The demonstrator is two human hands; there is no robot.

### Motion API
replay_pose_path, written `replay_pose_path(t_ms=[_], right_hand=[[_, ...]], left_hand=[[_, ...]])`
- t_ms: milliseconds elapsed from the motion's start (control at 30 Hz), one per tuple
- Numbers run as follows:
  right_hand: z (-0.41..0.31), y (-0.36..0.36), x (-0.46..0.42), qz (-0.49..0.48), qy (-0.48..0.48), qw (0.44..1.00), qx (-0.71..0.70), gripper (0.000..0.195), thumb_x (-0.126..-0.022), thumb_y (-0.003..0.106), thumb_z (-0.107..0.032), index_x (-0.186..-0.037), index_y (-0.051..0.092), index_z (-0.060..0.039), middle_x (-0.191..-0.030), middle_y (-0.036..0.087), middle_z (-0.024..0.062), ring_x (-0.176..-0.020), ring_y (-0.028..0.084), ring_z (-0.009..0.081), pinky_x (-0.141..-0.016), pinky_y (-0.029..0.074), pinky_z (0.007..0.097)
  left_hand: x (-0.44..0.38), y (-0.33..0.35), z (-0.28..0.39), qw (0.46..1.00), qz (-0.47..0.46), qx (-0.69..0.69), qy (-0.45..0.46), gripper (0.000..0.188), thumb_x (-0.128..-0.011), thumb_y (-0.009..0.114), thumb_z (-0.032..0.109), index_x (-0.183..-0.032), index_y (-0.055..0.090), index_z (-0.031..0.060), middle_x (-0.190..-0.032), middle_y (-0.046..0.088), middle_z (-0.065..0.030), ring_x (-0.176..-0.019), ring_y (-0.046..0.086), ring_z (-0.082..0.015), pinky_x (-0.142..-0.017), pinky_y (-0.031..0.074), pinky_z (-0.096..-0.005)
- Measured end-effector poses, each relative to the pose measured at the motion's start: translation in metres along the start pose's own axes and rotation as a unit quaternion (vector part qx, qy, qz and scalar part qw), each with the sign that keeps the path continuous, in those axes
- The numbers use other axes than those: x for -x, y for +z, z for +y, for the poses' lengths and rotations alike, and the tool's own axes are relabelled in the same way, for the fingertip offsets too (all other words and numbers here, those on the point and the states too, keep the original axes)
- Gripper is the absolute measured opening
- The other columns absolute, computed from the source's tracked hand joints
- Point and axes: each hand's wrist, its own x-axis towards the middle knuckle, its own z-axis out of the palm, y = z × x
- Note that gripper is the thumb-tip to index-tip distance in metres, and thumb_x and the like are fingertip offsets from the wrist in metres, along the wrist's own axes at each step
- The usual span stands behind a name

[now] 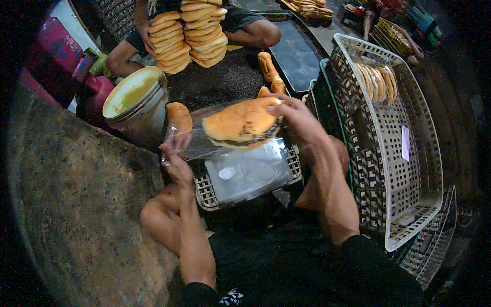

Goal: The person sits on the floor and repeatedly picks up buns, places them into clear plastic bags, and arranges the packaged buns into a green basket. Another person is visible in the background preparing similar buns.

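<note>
My right hand (297,115) grips the right end of a flat oval bread bun (241,121) with a dark filling along its split edge. At the left, my left hand (177,159) holds the near end of a clear plastic bag (191,142), which stretches towards the bun; how far the bun is inside it I cannot tell. Below them a stack of clear plastic bags (253,172) with a round white disc (227,172) on it lies on an upturned-looking plastic crate (207,193). Another bun (178,115) sits just behind my left hand.
A bucket (134,103) with yellow residue stands at left. Across from me a person's hand (147,38) touches tall stacks of buns (205,34). More buns (271,73) lie beside a metal tray (297,53). A large plastic crate (387,161) at right holds bagged buns (378,82).
</note>
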Motion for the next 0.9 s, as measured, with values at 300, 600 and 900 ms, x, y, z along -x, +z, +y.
replay_pose_path(t_ms=[300, 600, 900], right_hand=[[0.017, 0.098, 0.055, 0.045, -0.404, 0.828, 0.387, 0.04, -0.081, 0.069, -0.019, -0.117, 0.055, -0.0077, -0.126, 0.052, 0.015, -0.124, 0.044, 0.0296, -0.103, 0.033, 0.0428], [-0.098, 0.066, 0.017, 0.042, -0.235, 0.663, 0.709, 0.042, -0.076, 0.068, -0.019, -0.114, 0.056, -0.0089, -0.096, 0.066, 0.015, -0.088, 0.066, 0.0306, -0.08, 0.052, 0.0449], [-0.191, -0.3, 0.09, 0.45, 0.042, 0.399, 0.798, 0.049, -0.079, 0.061, -0.046, -0.11, 0.051, -0.0095, -0.106, 0.065, 0.0177, -0.098, 0.063, 0.037, -0.082, 0.049, 0.049]], left_hand=[[0.046, 0.015, 0.01, 0.958, -0.106, 0.236, -0.123, 0.067, -0.093, 0.051, 0.049, -0.141, 0.034, 0.0063, -0.132, 0.048, -0.0169, -0.116, 0.054, -0.0237, -0.089, 0.05, -0.0368], [0.044, 0.105, 0.054, 0.954, -0.233, 0.187, -0.039, 0.054, -0.092, 0.057, 0.03, -0.134, 0.039, 0.0014, -0.123, 0.054, -0.0152, -0.107, 0.058, -0.0215, -0.093, 0.046, -0.0336], [0.045, 0.062, -0.074, 0.596, -0.525, -0.599, -0.098, 0.054, -0.076, 0.068, 0.054, -0.068, 0.068, 0.0009, -0.063, 0.066, -0.0131, -0.061, 0.066, -0.0229, -0.061, 0.05, -0.0402]])
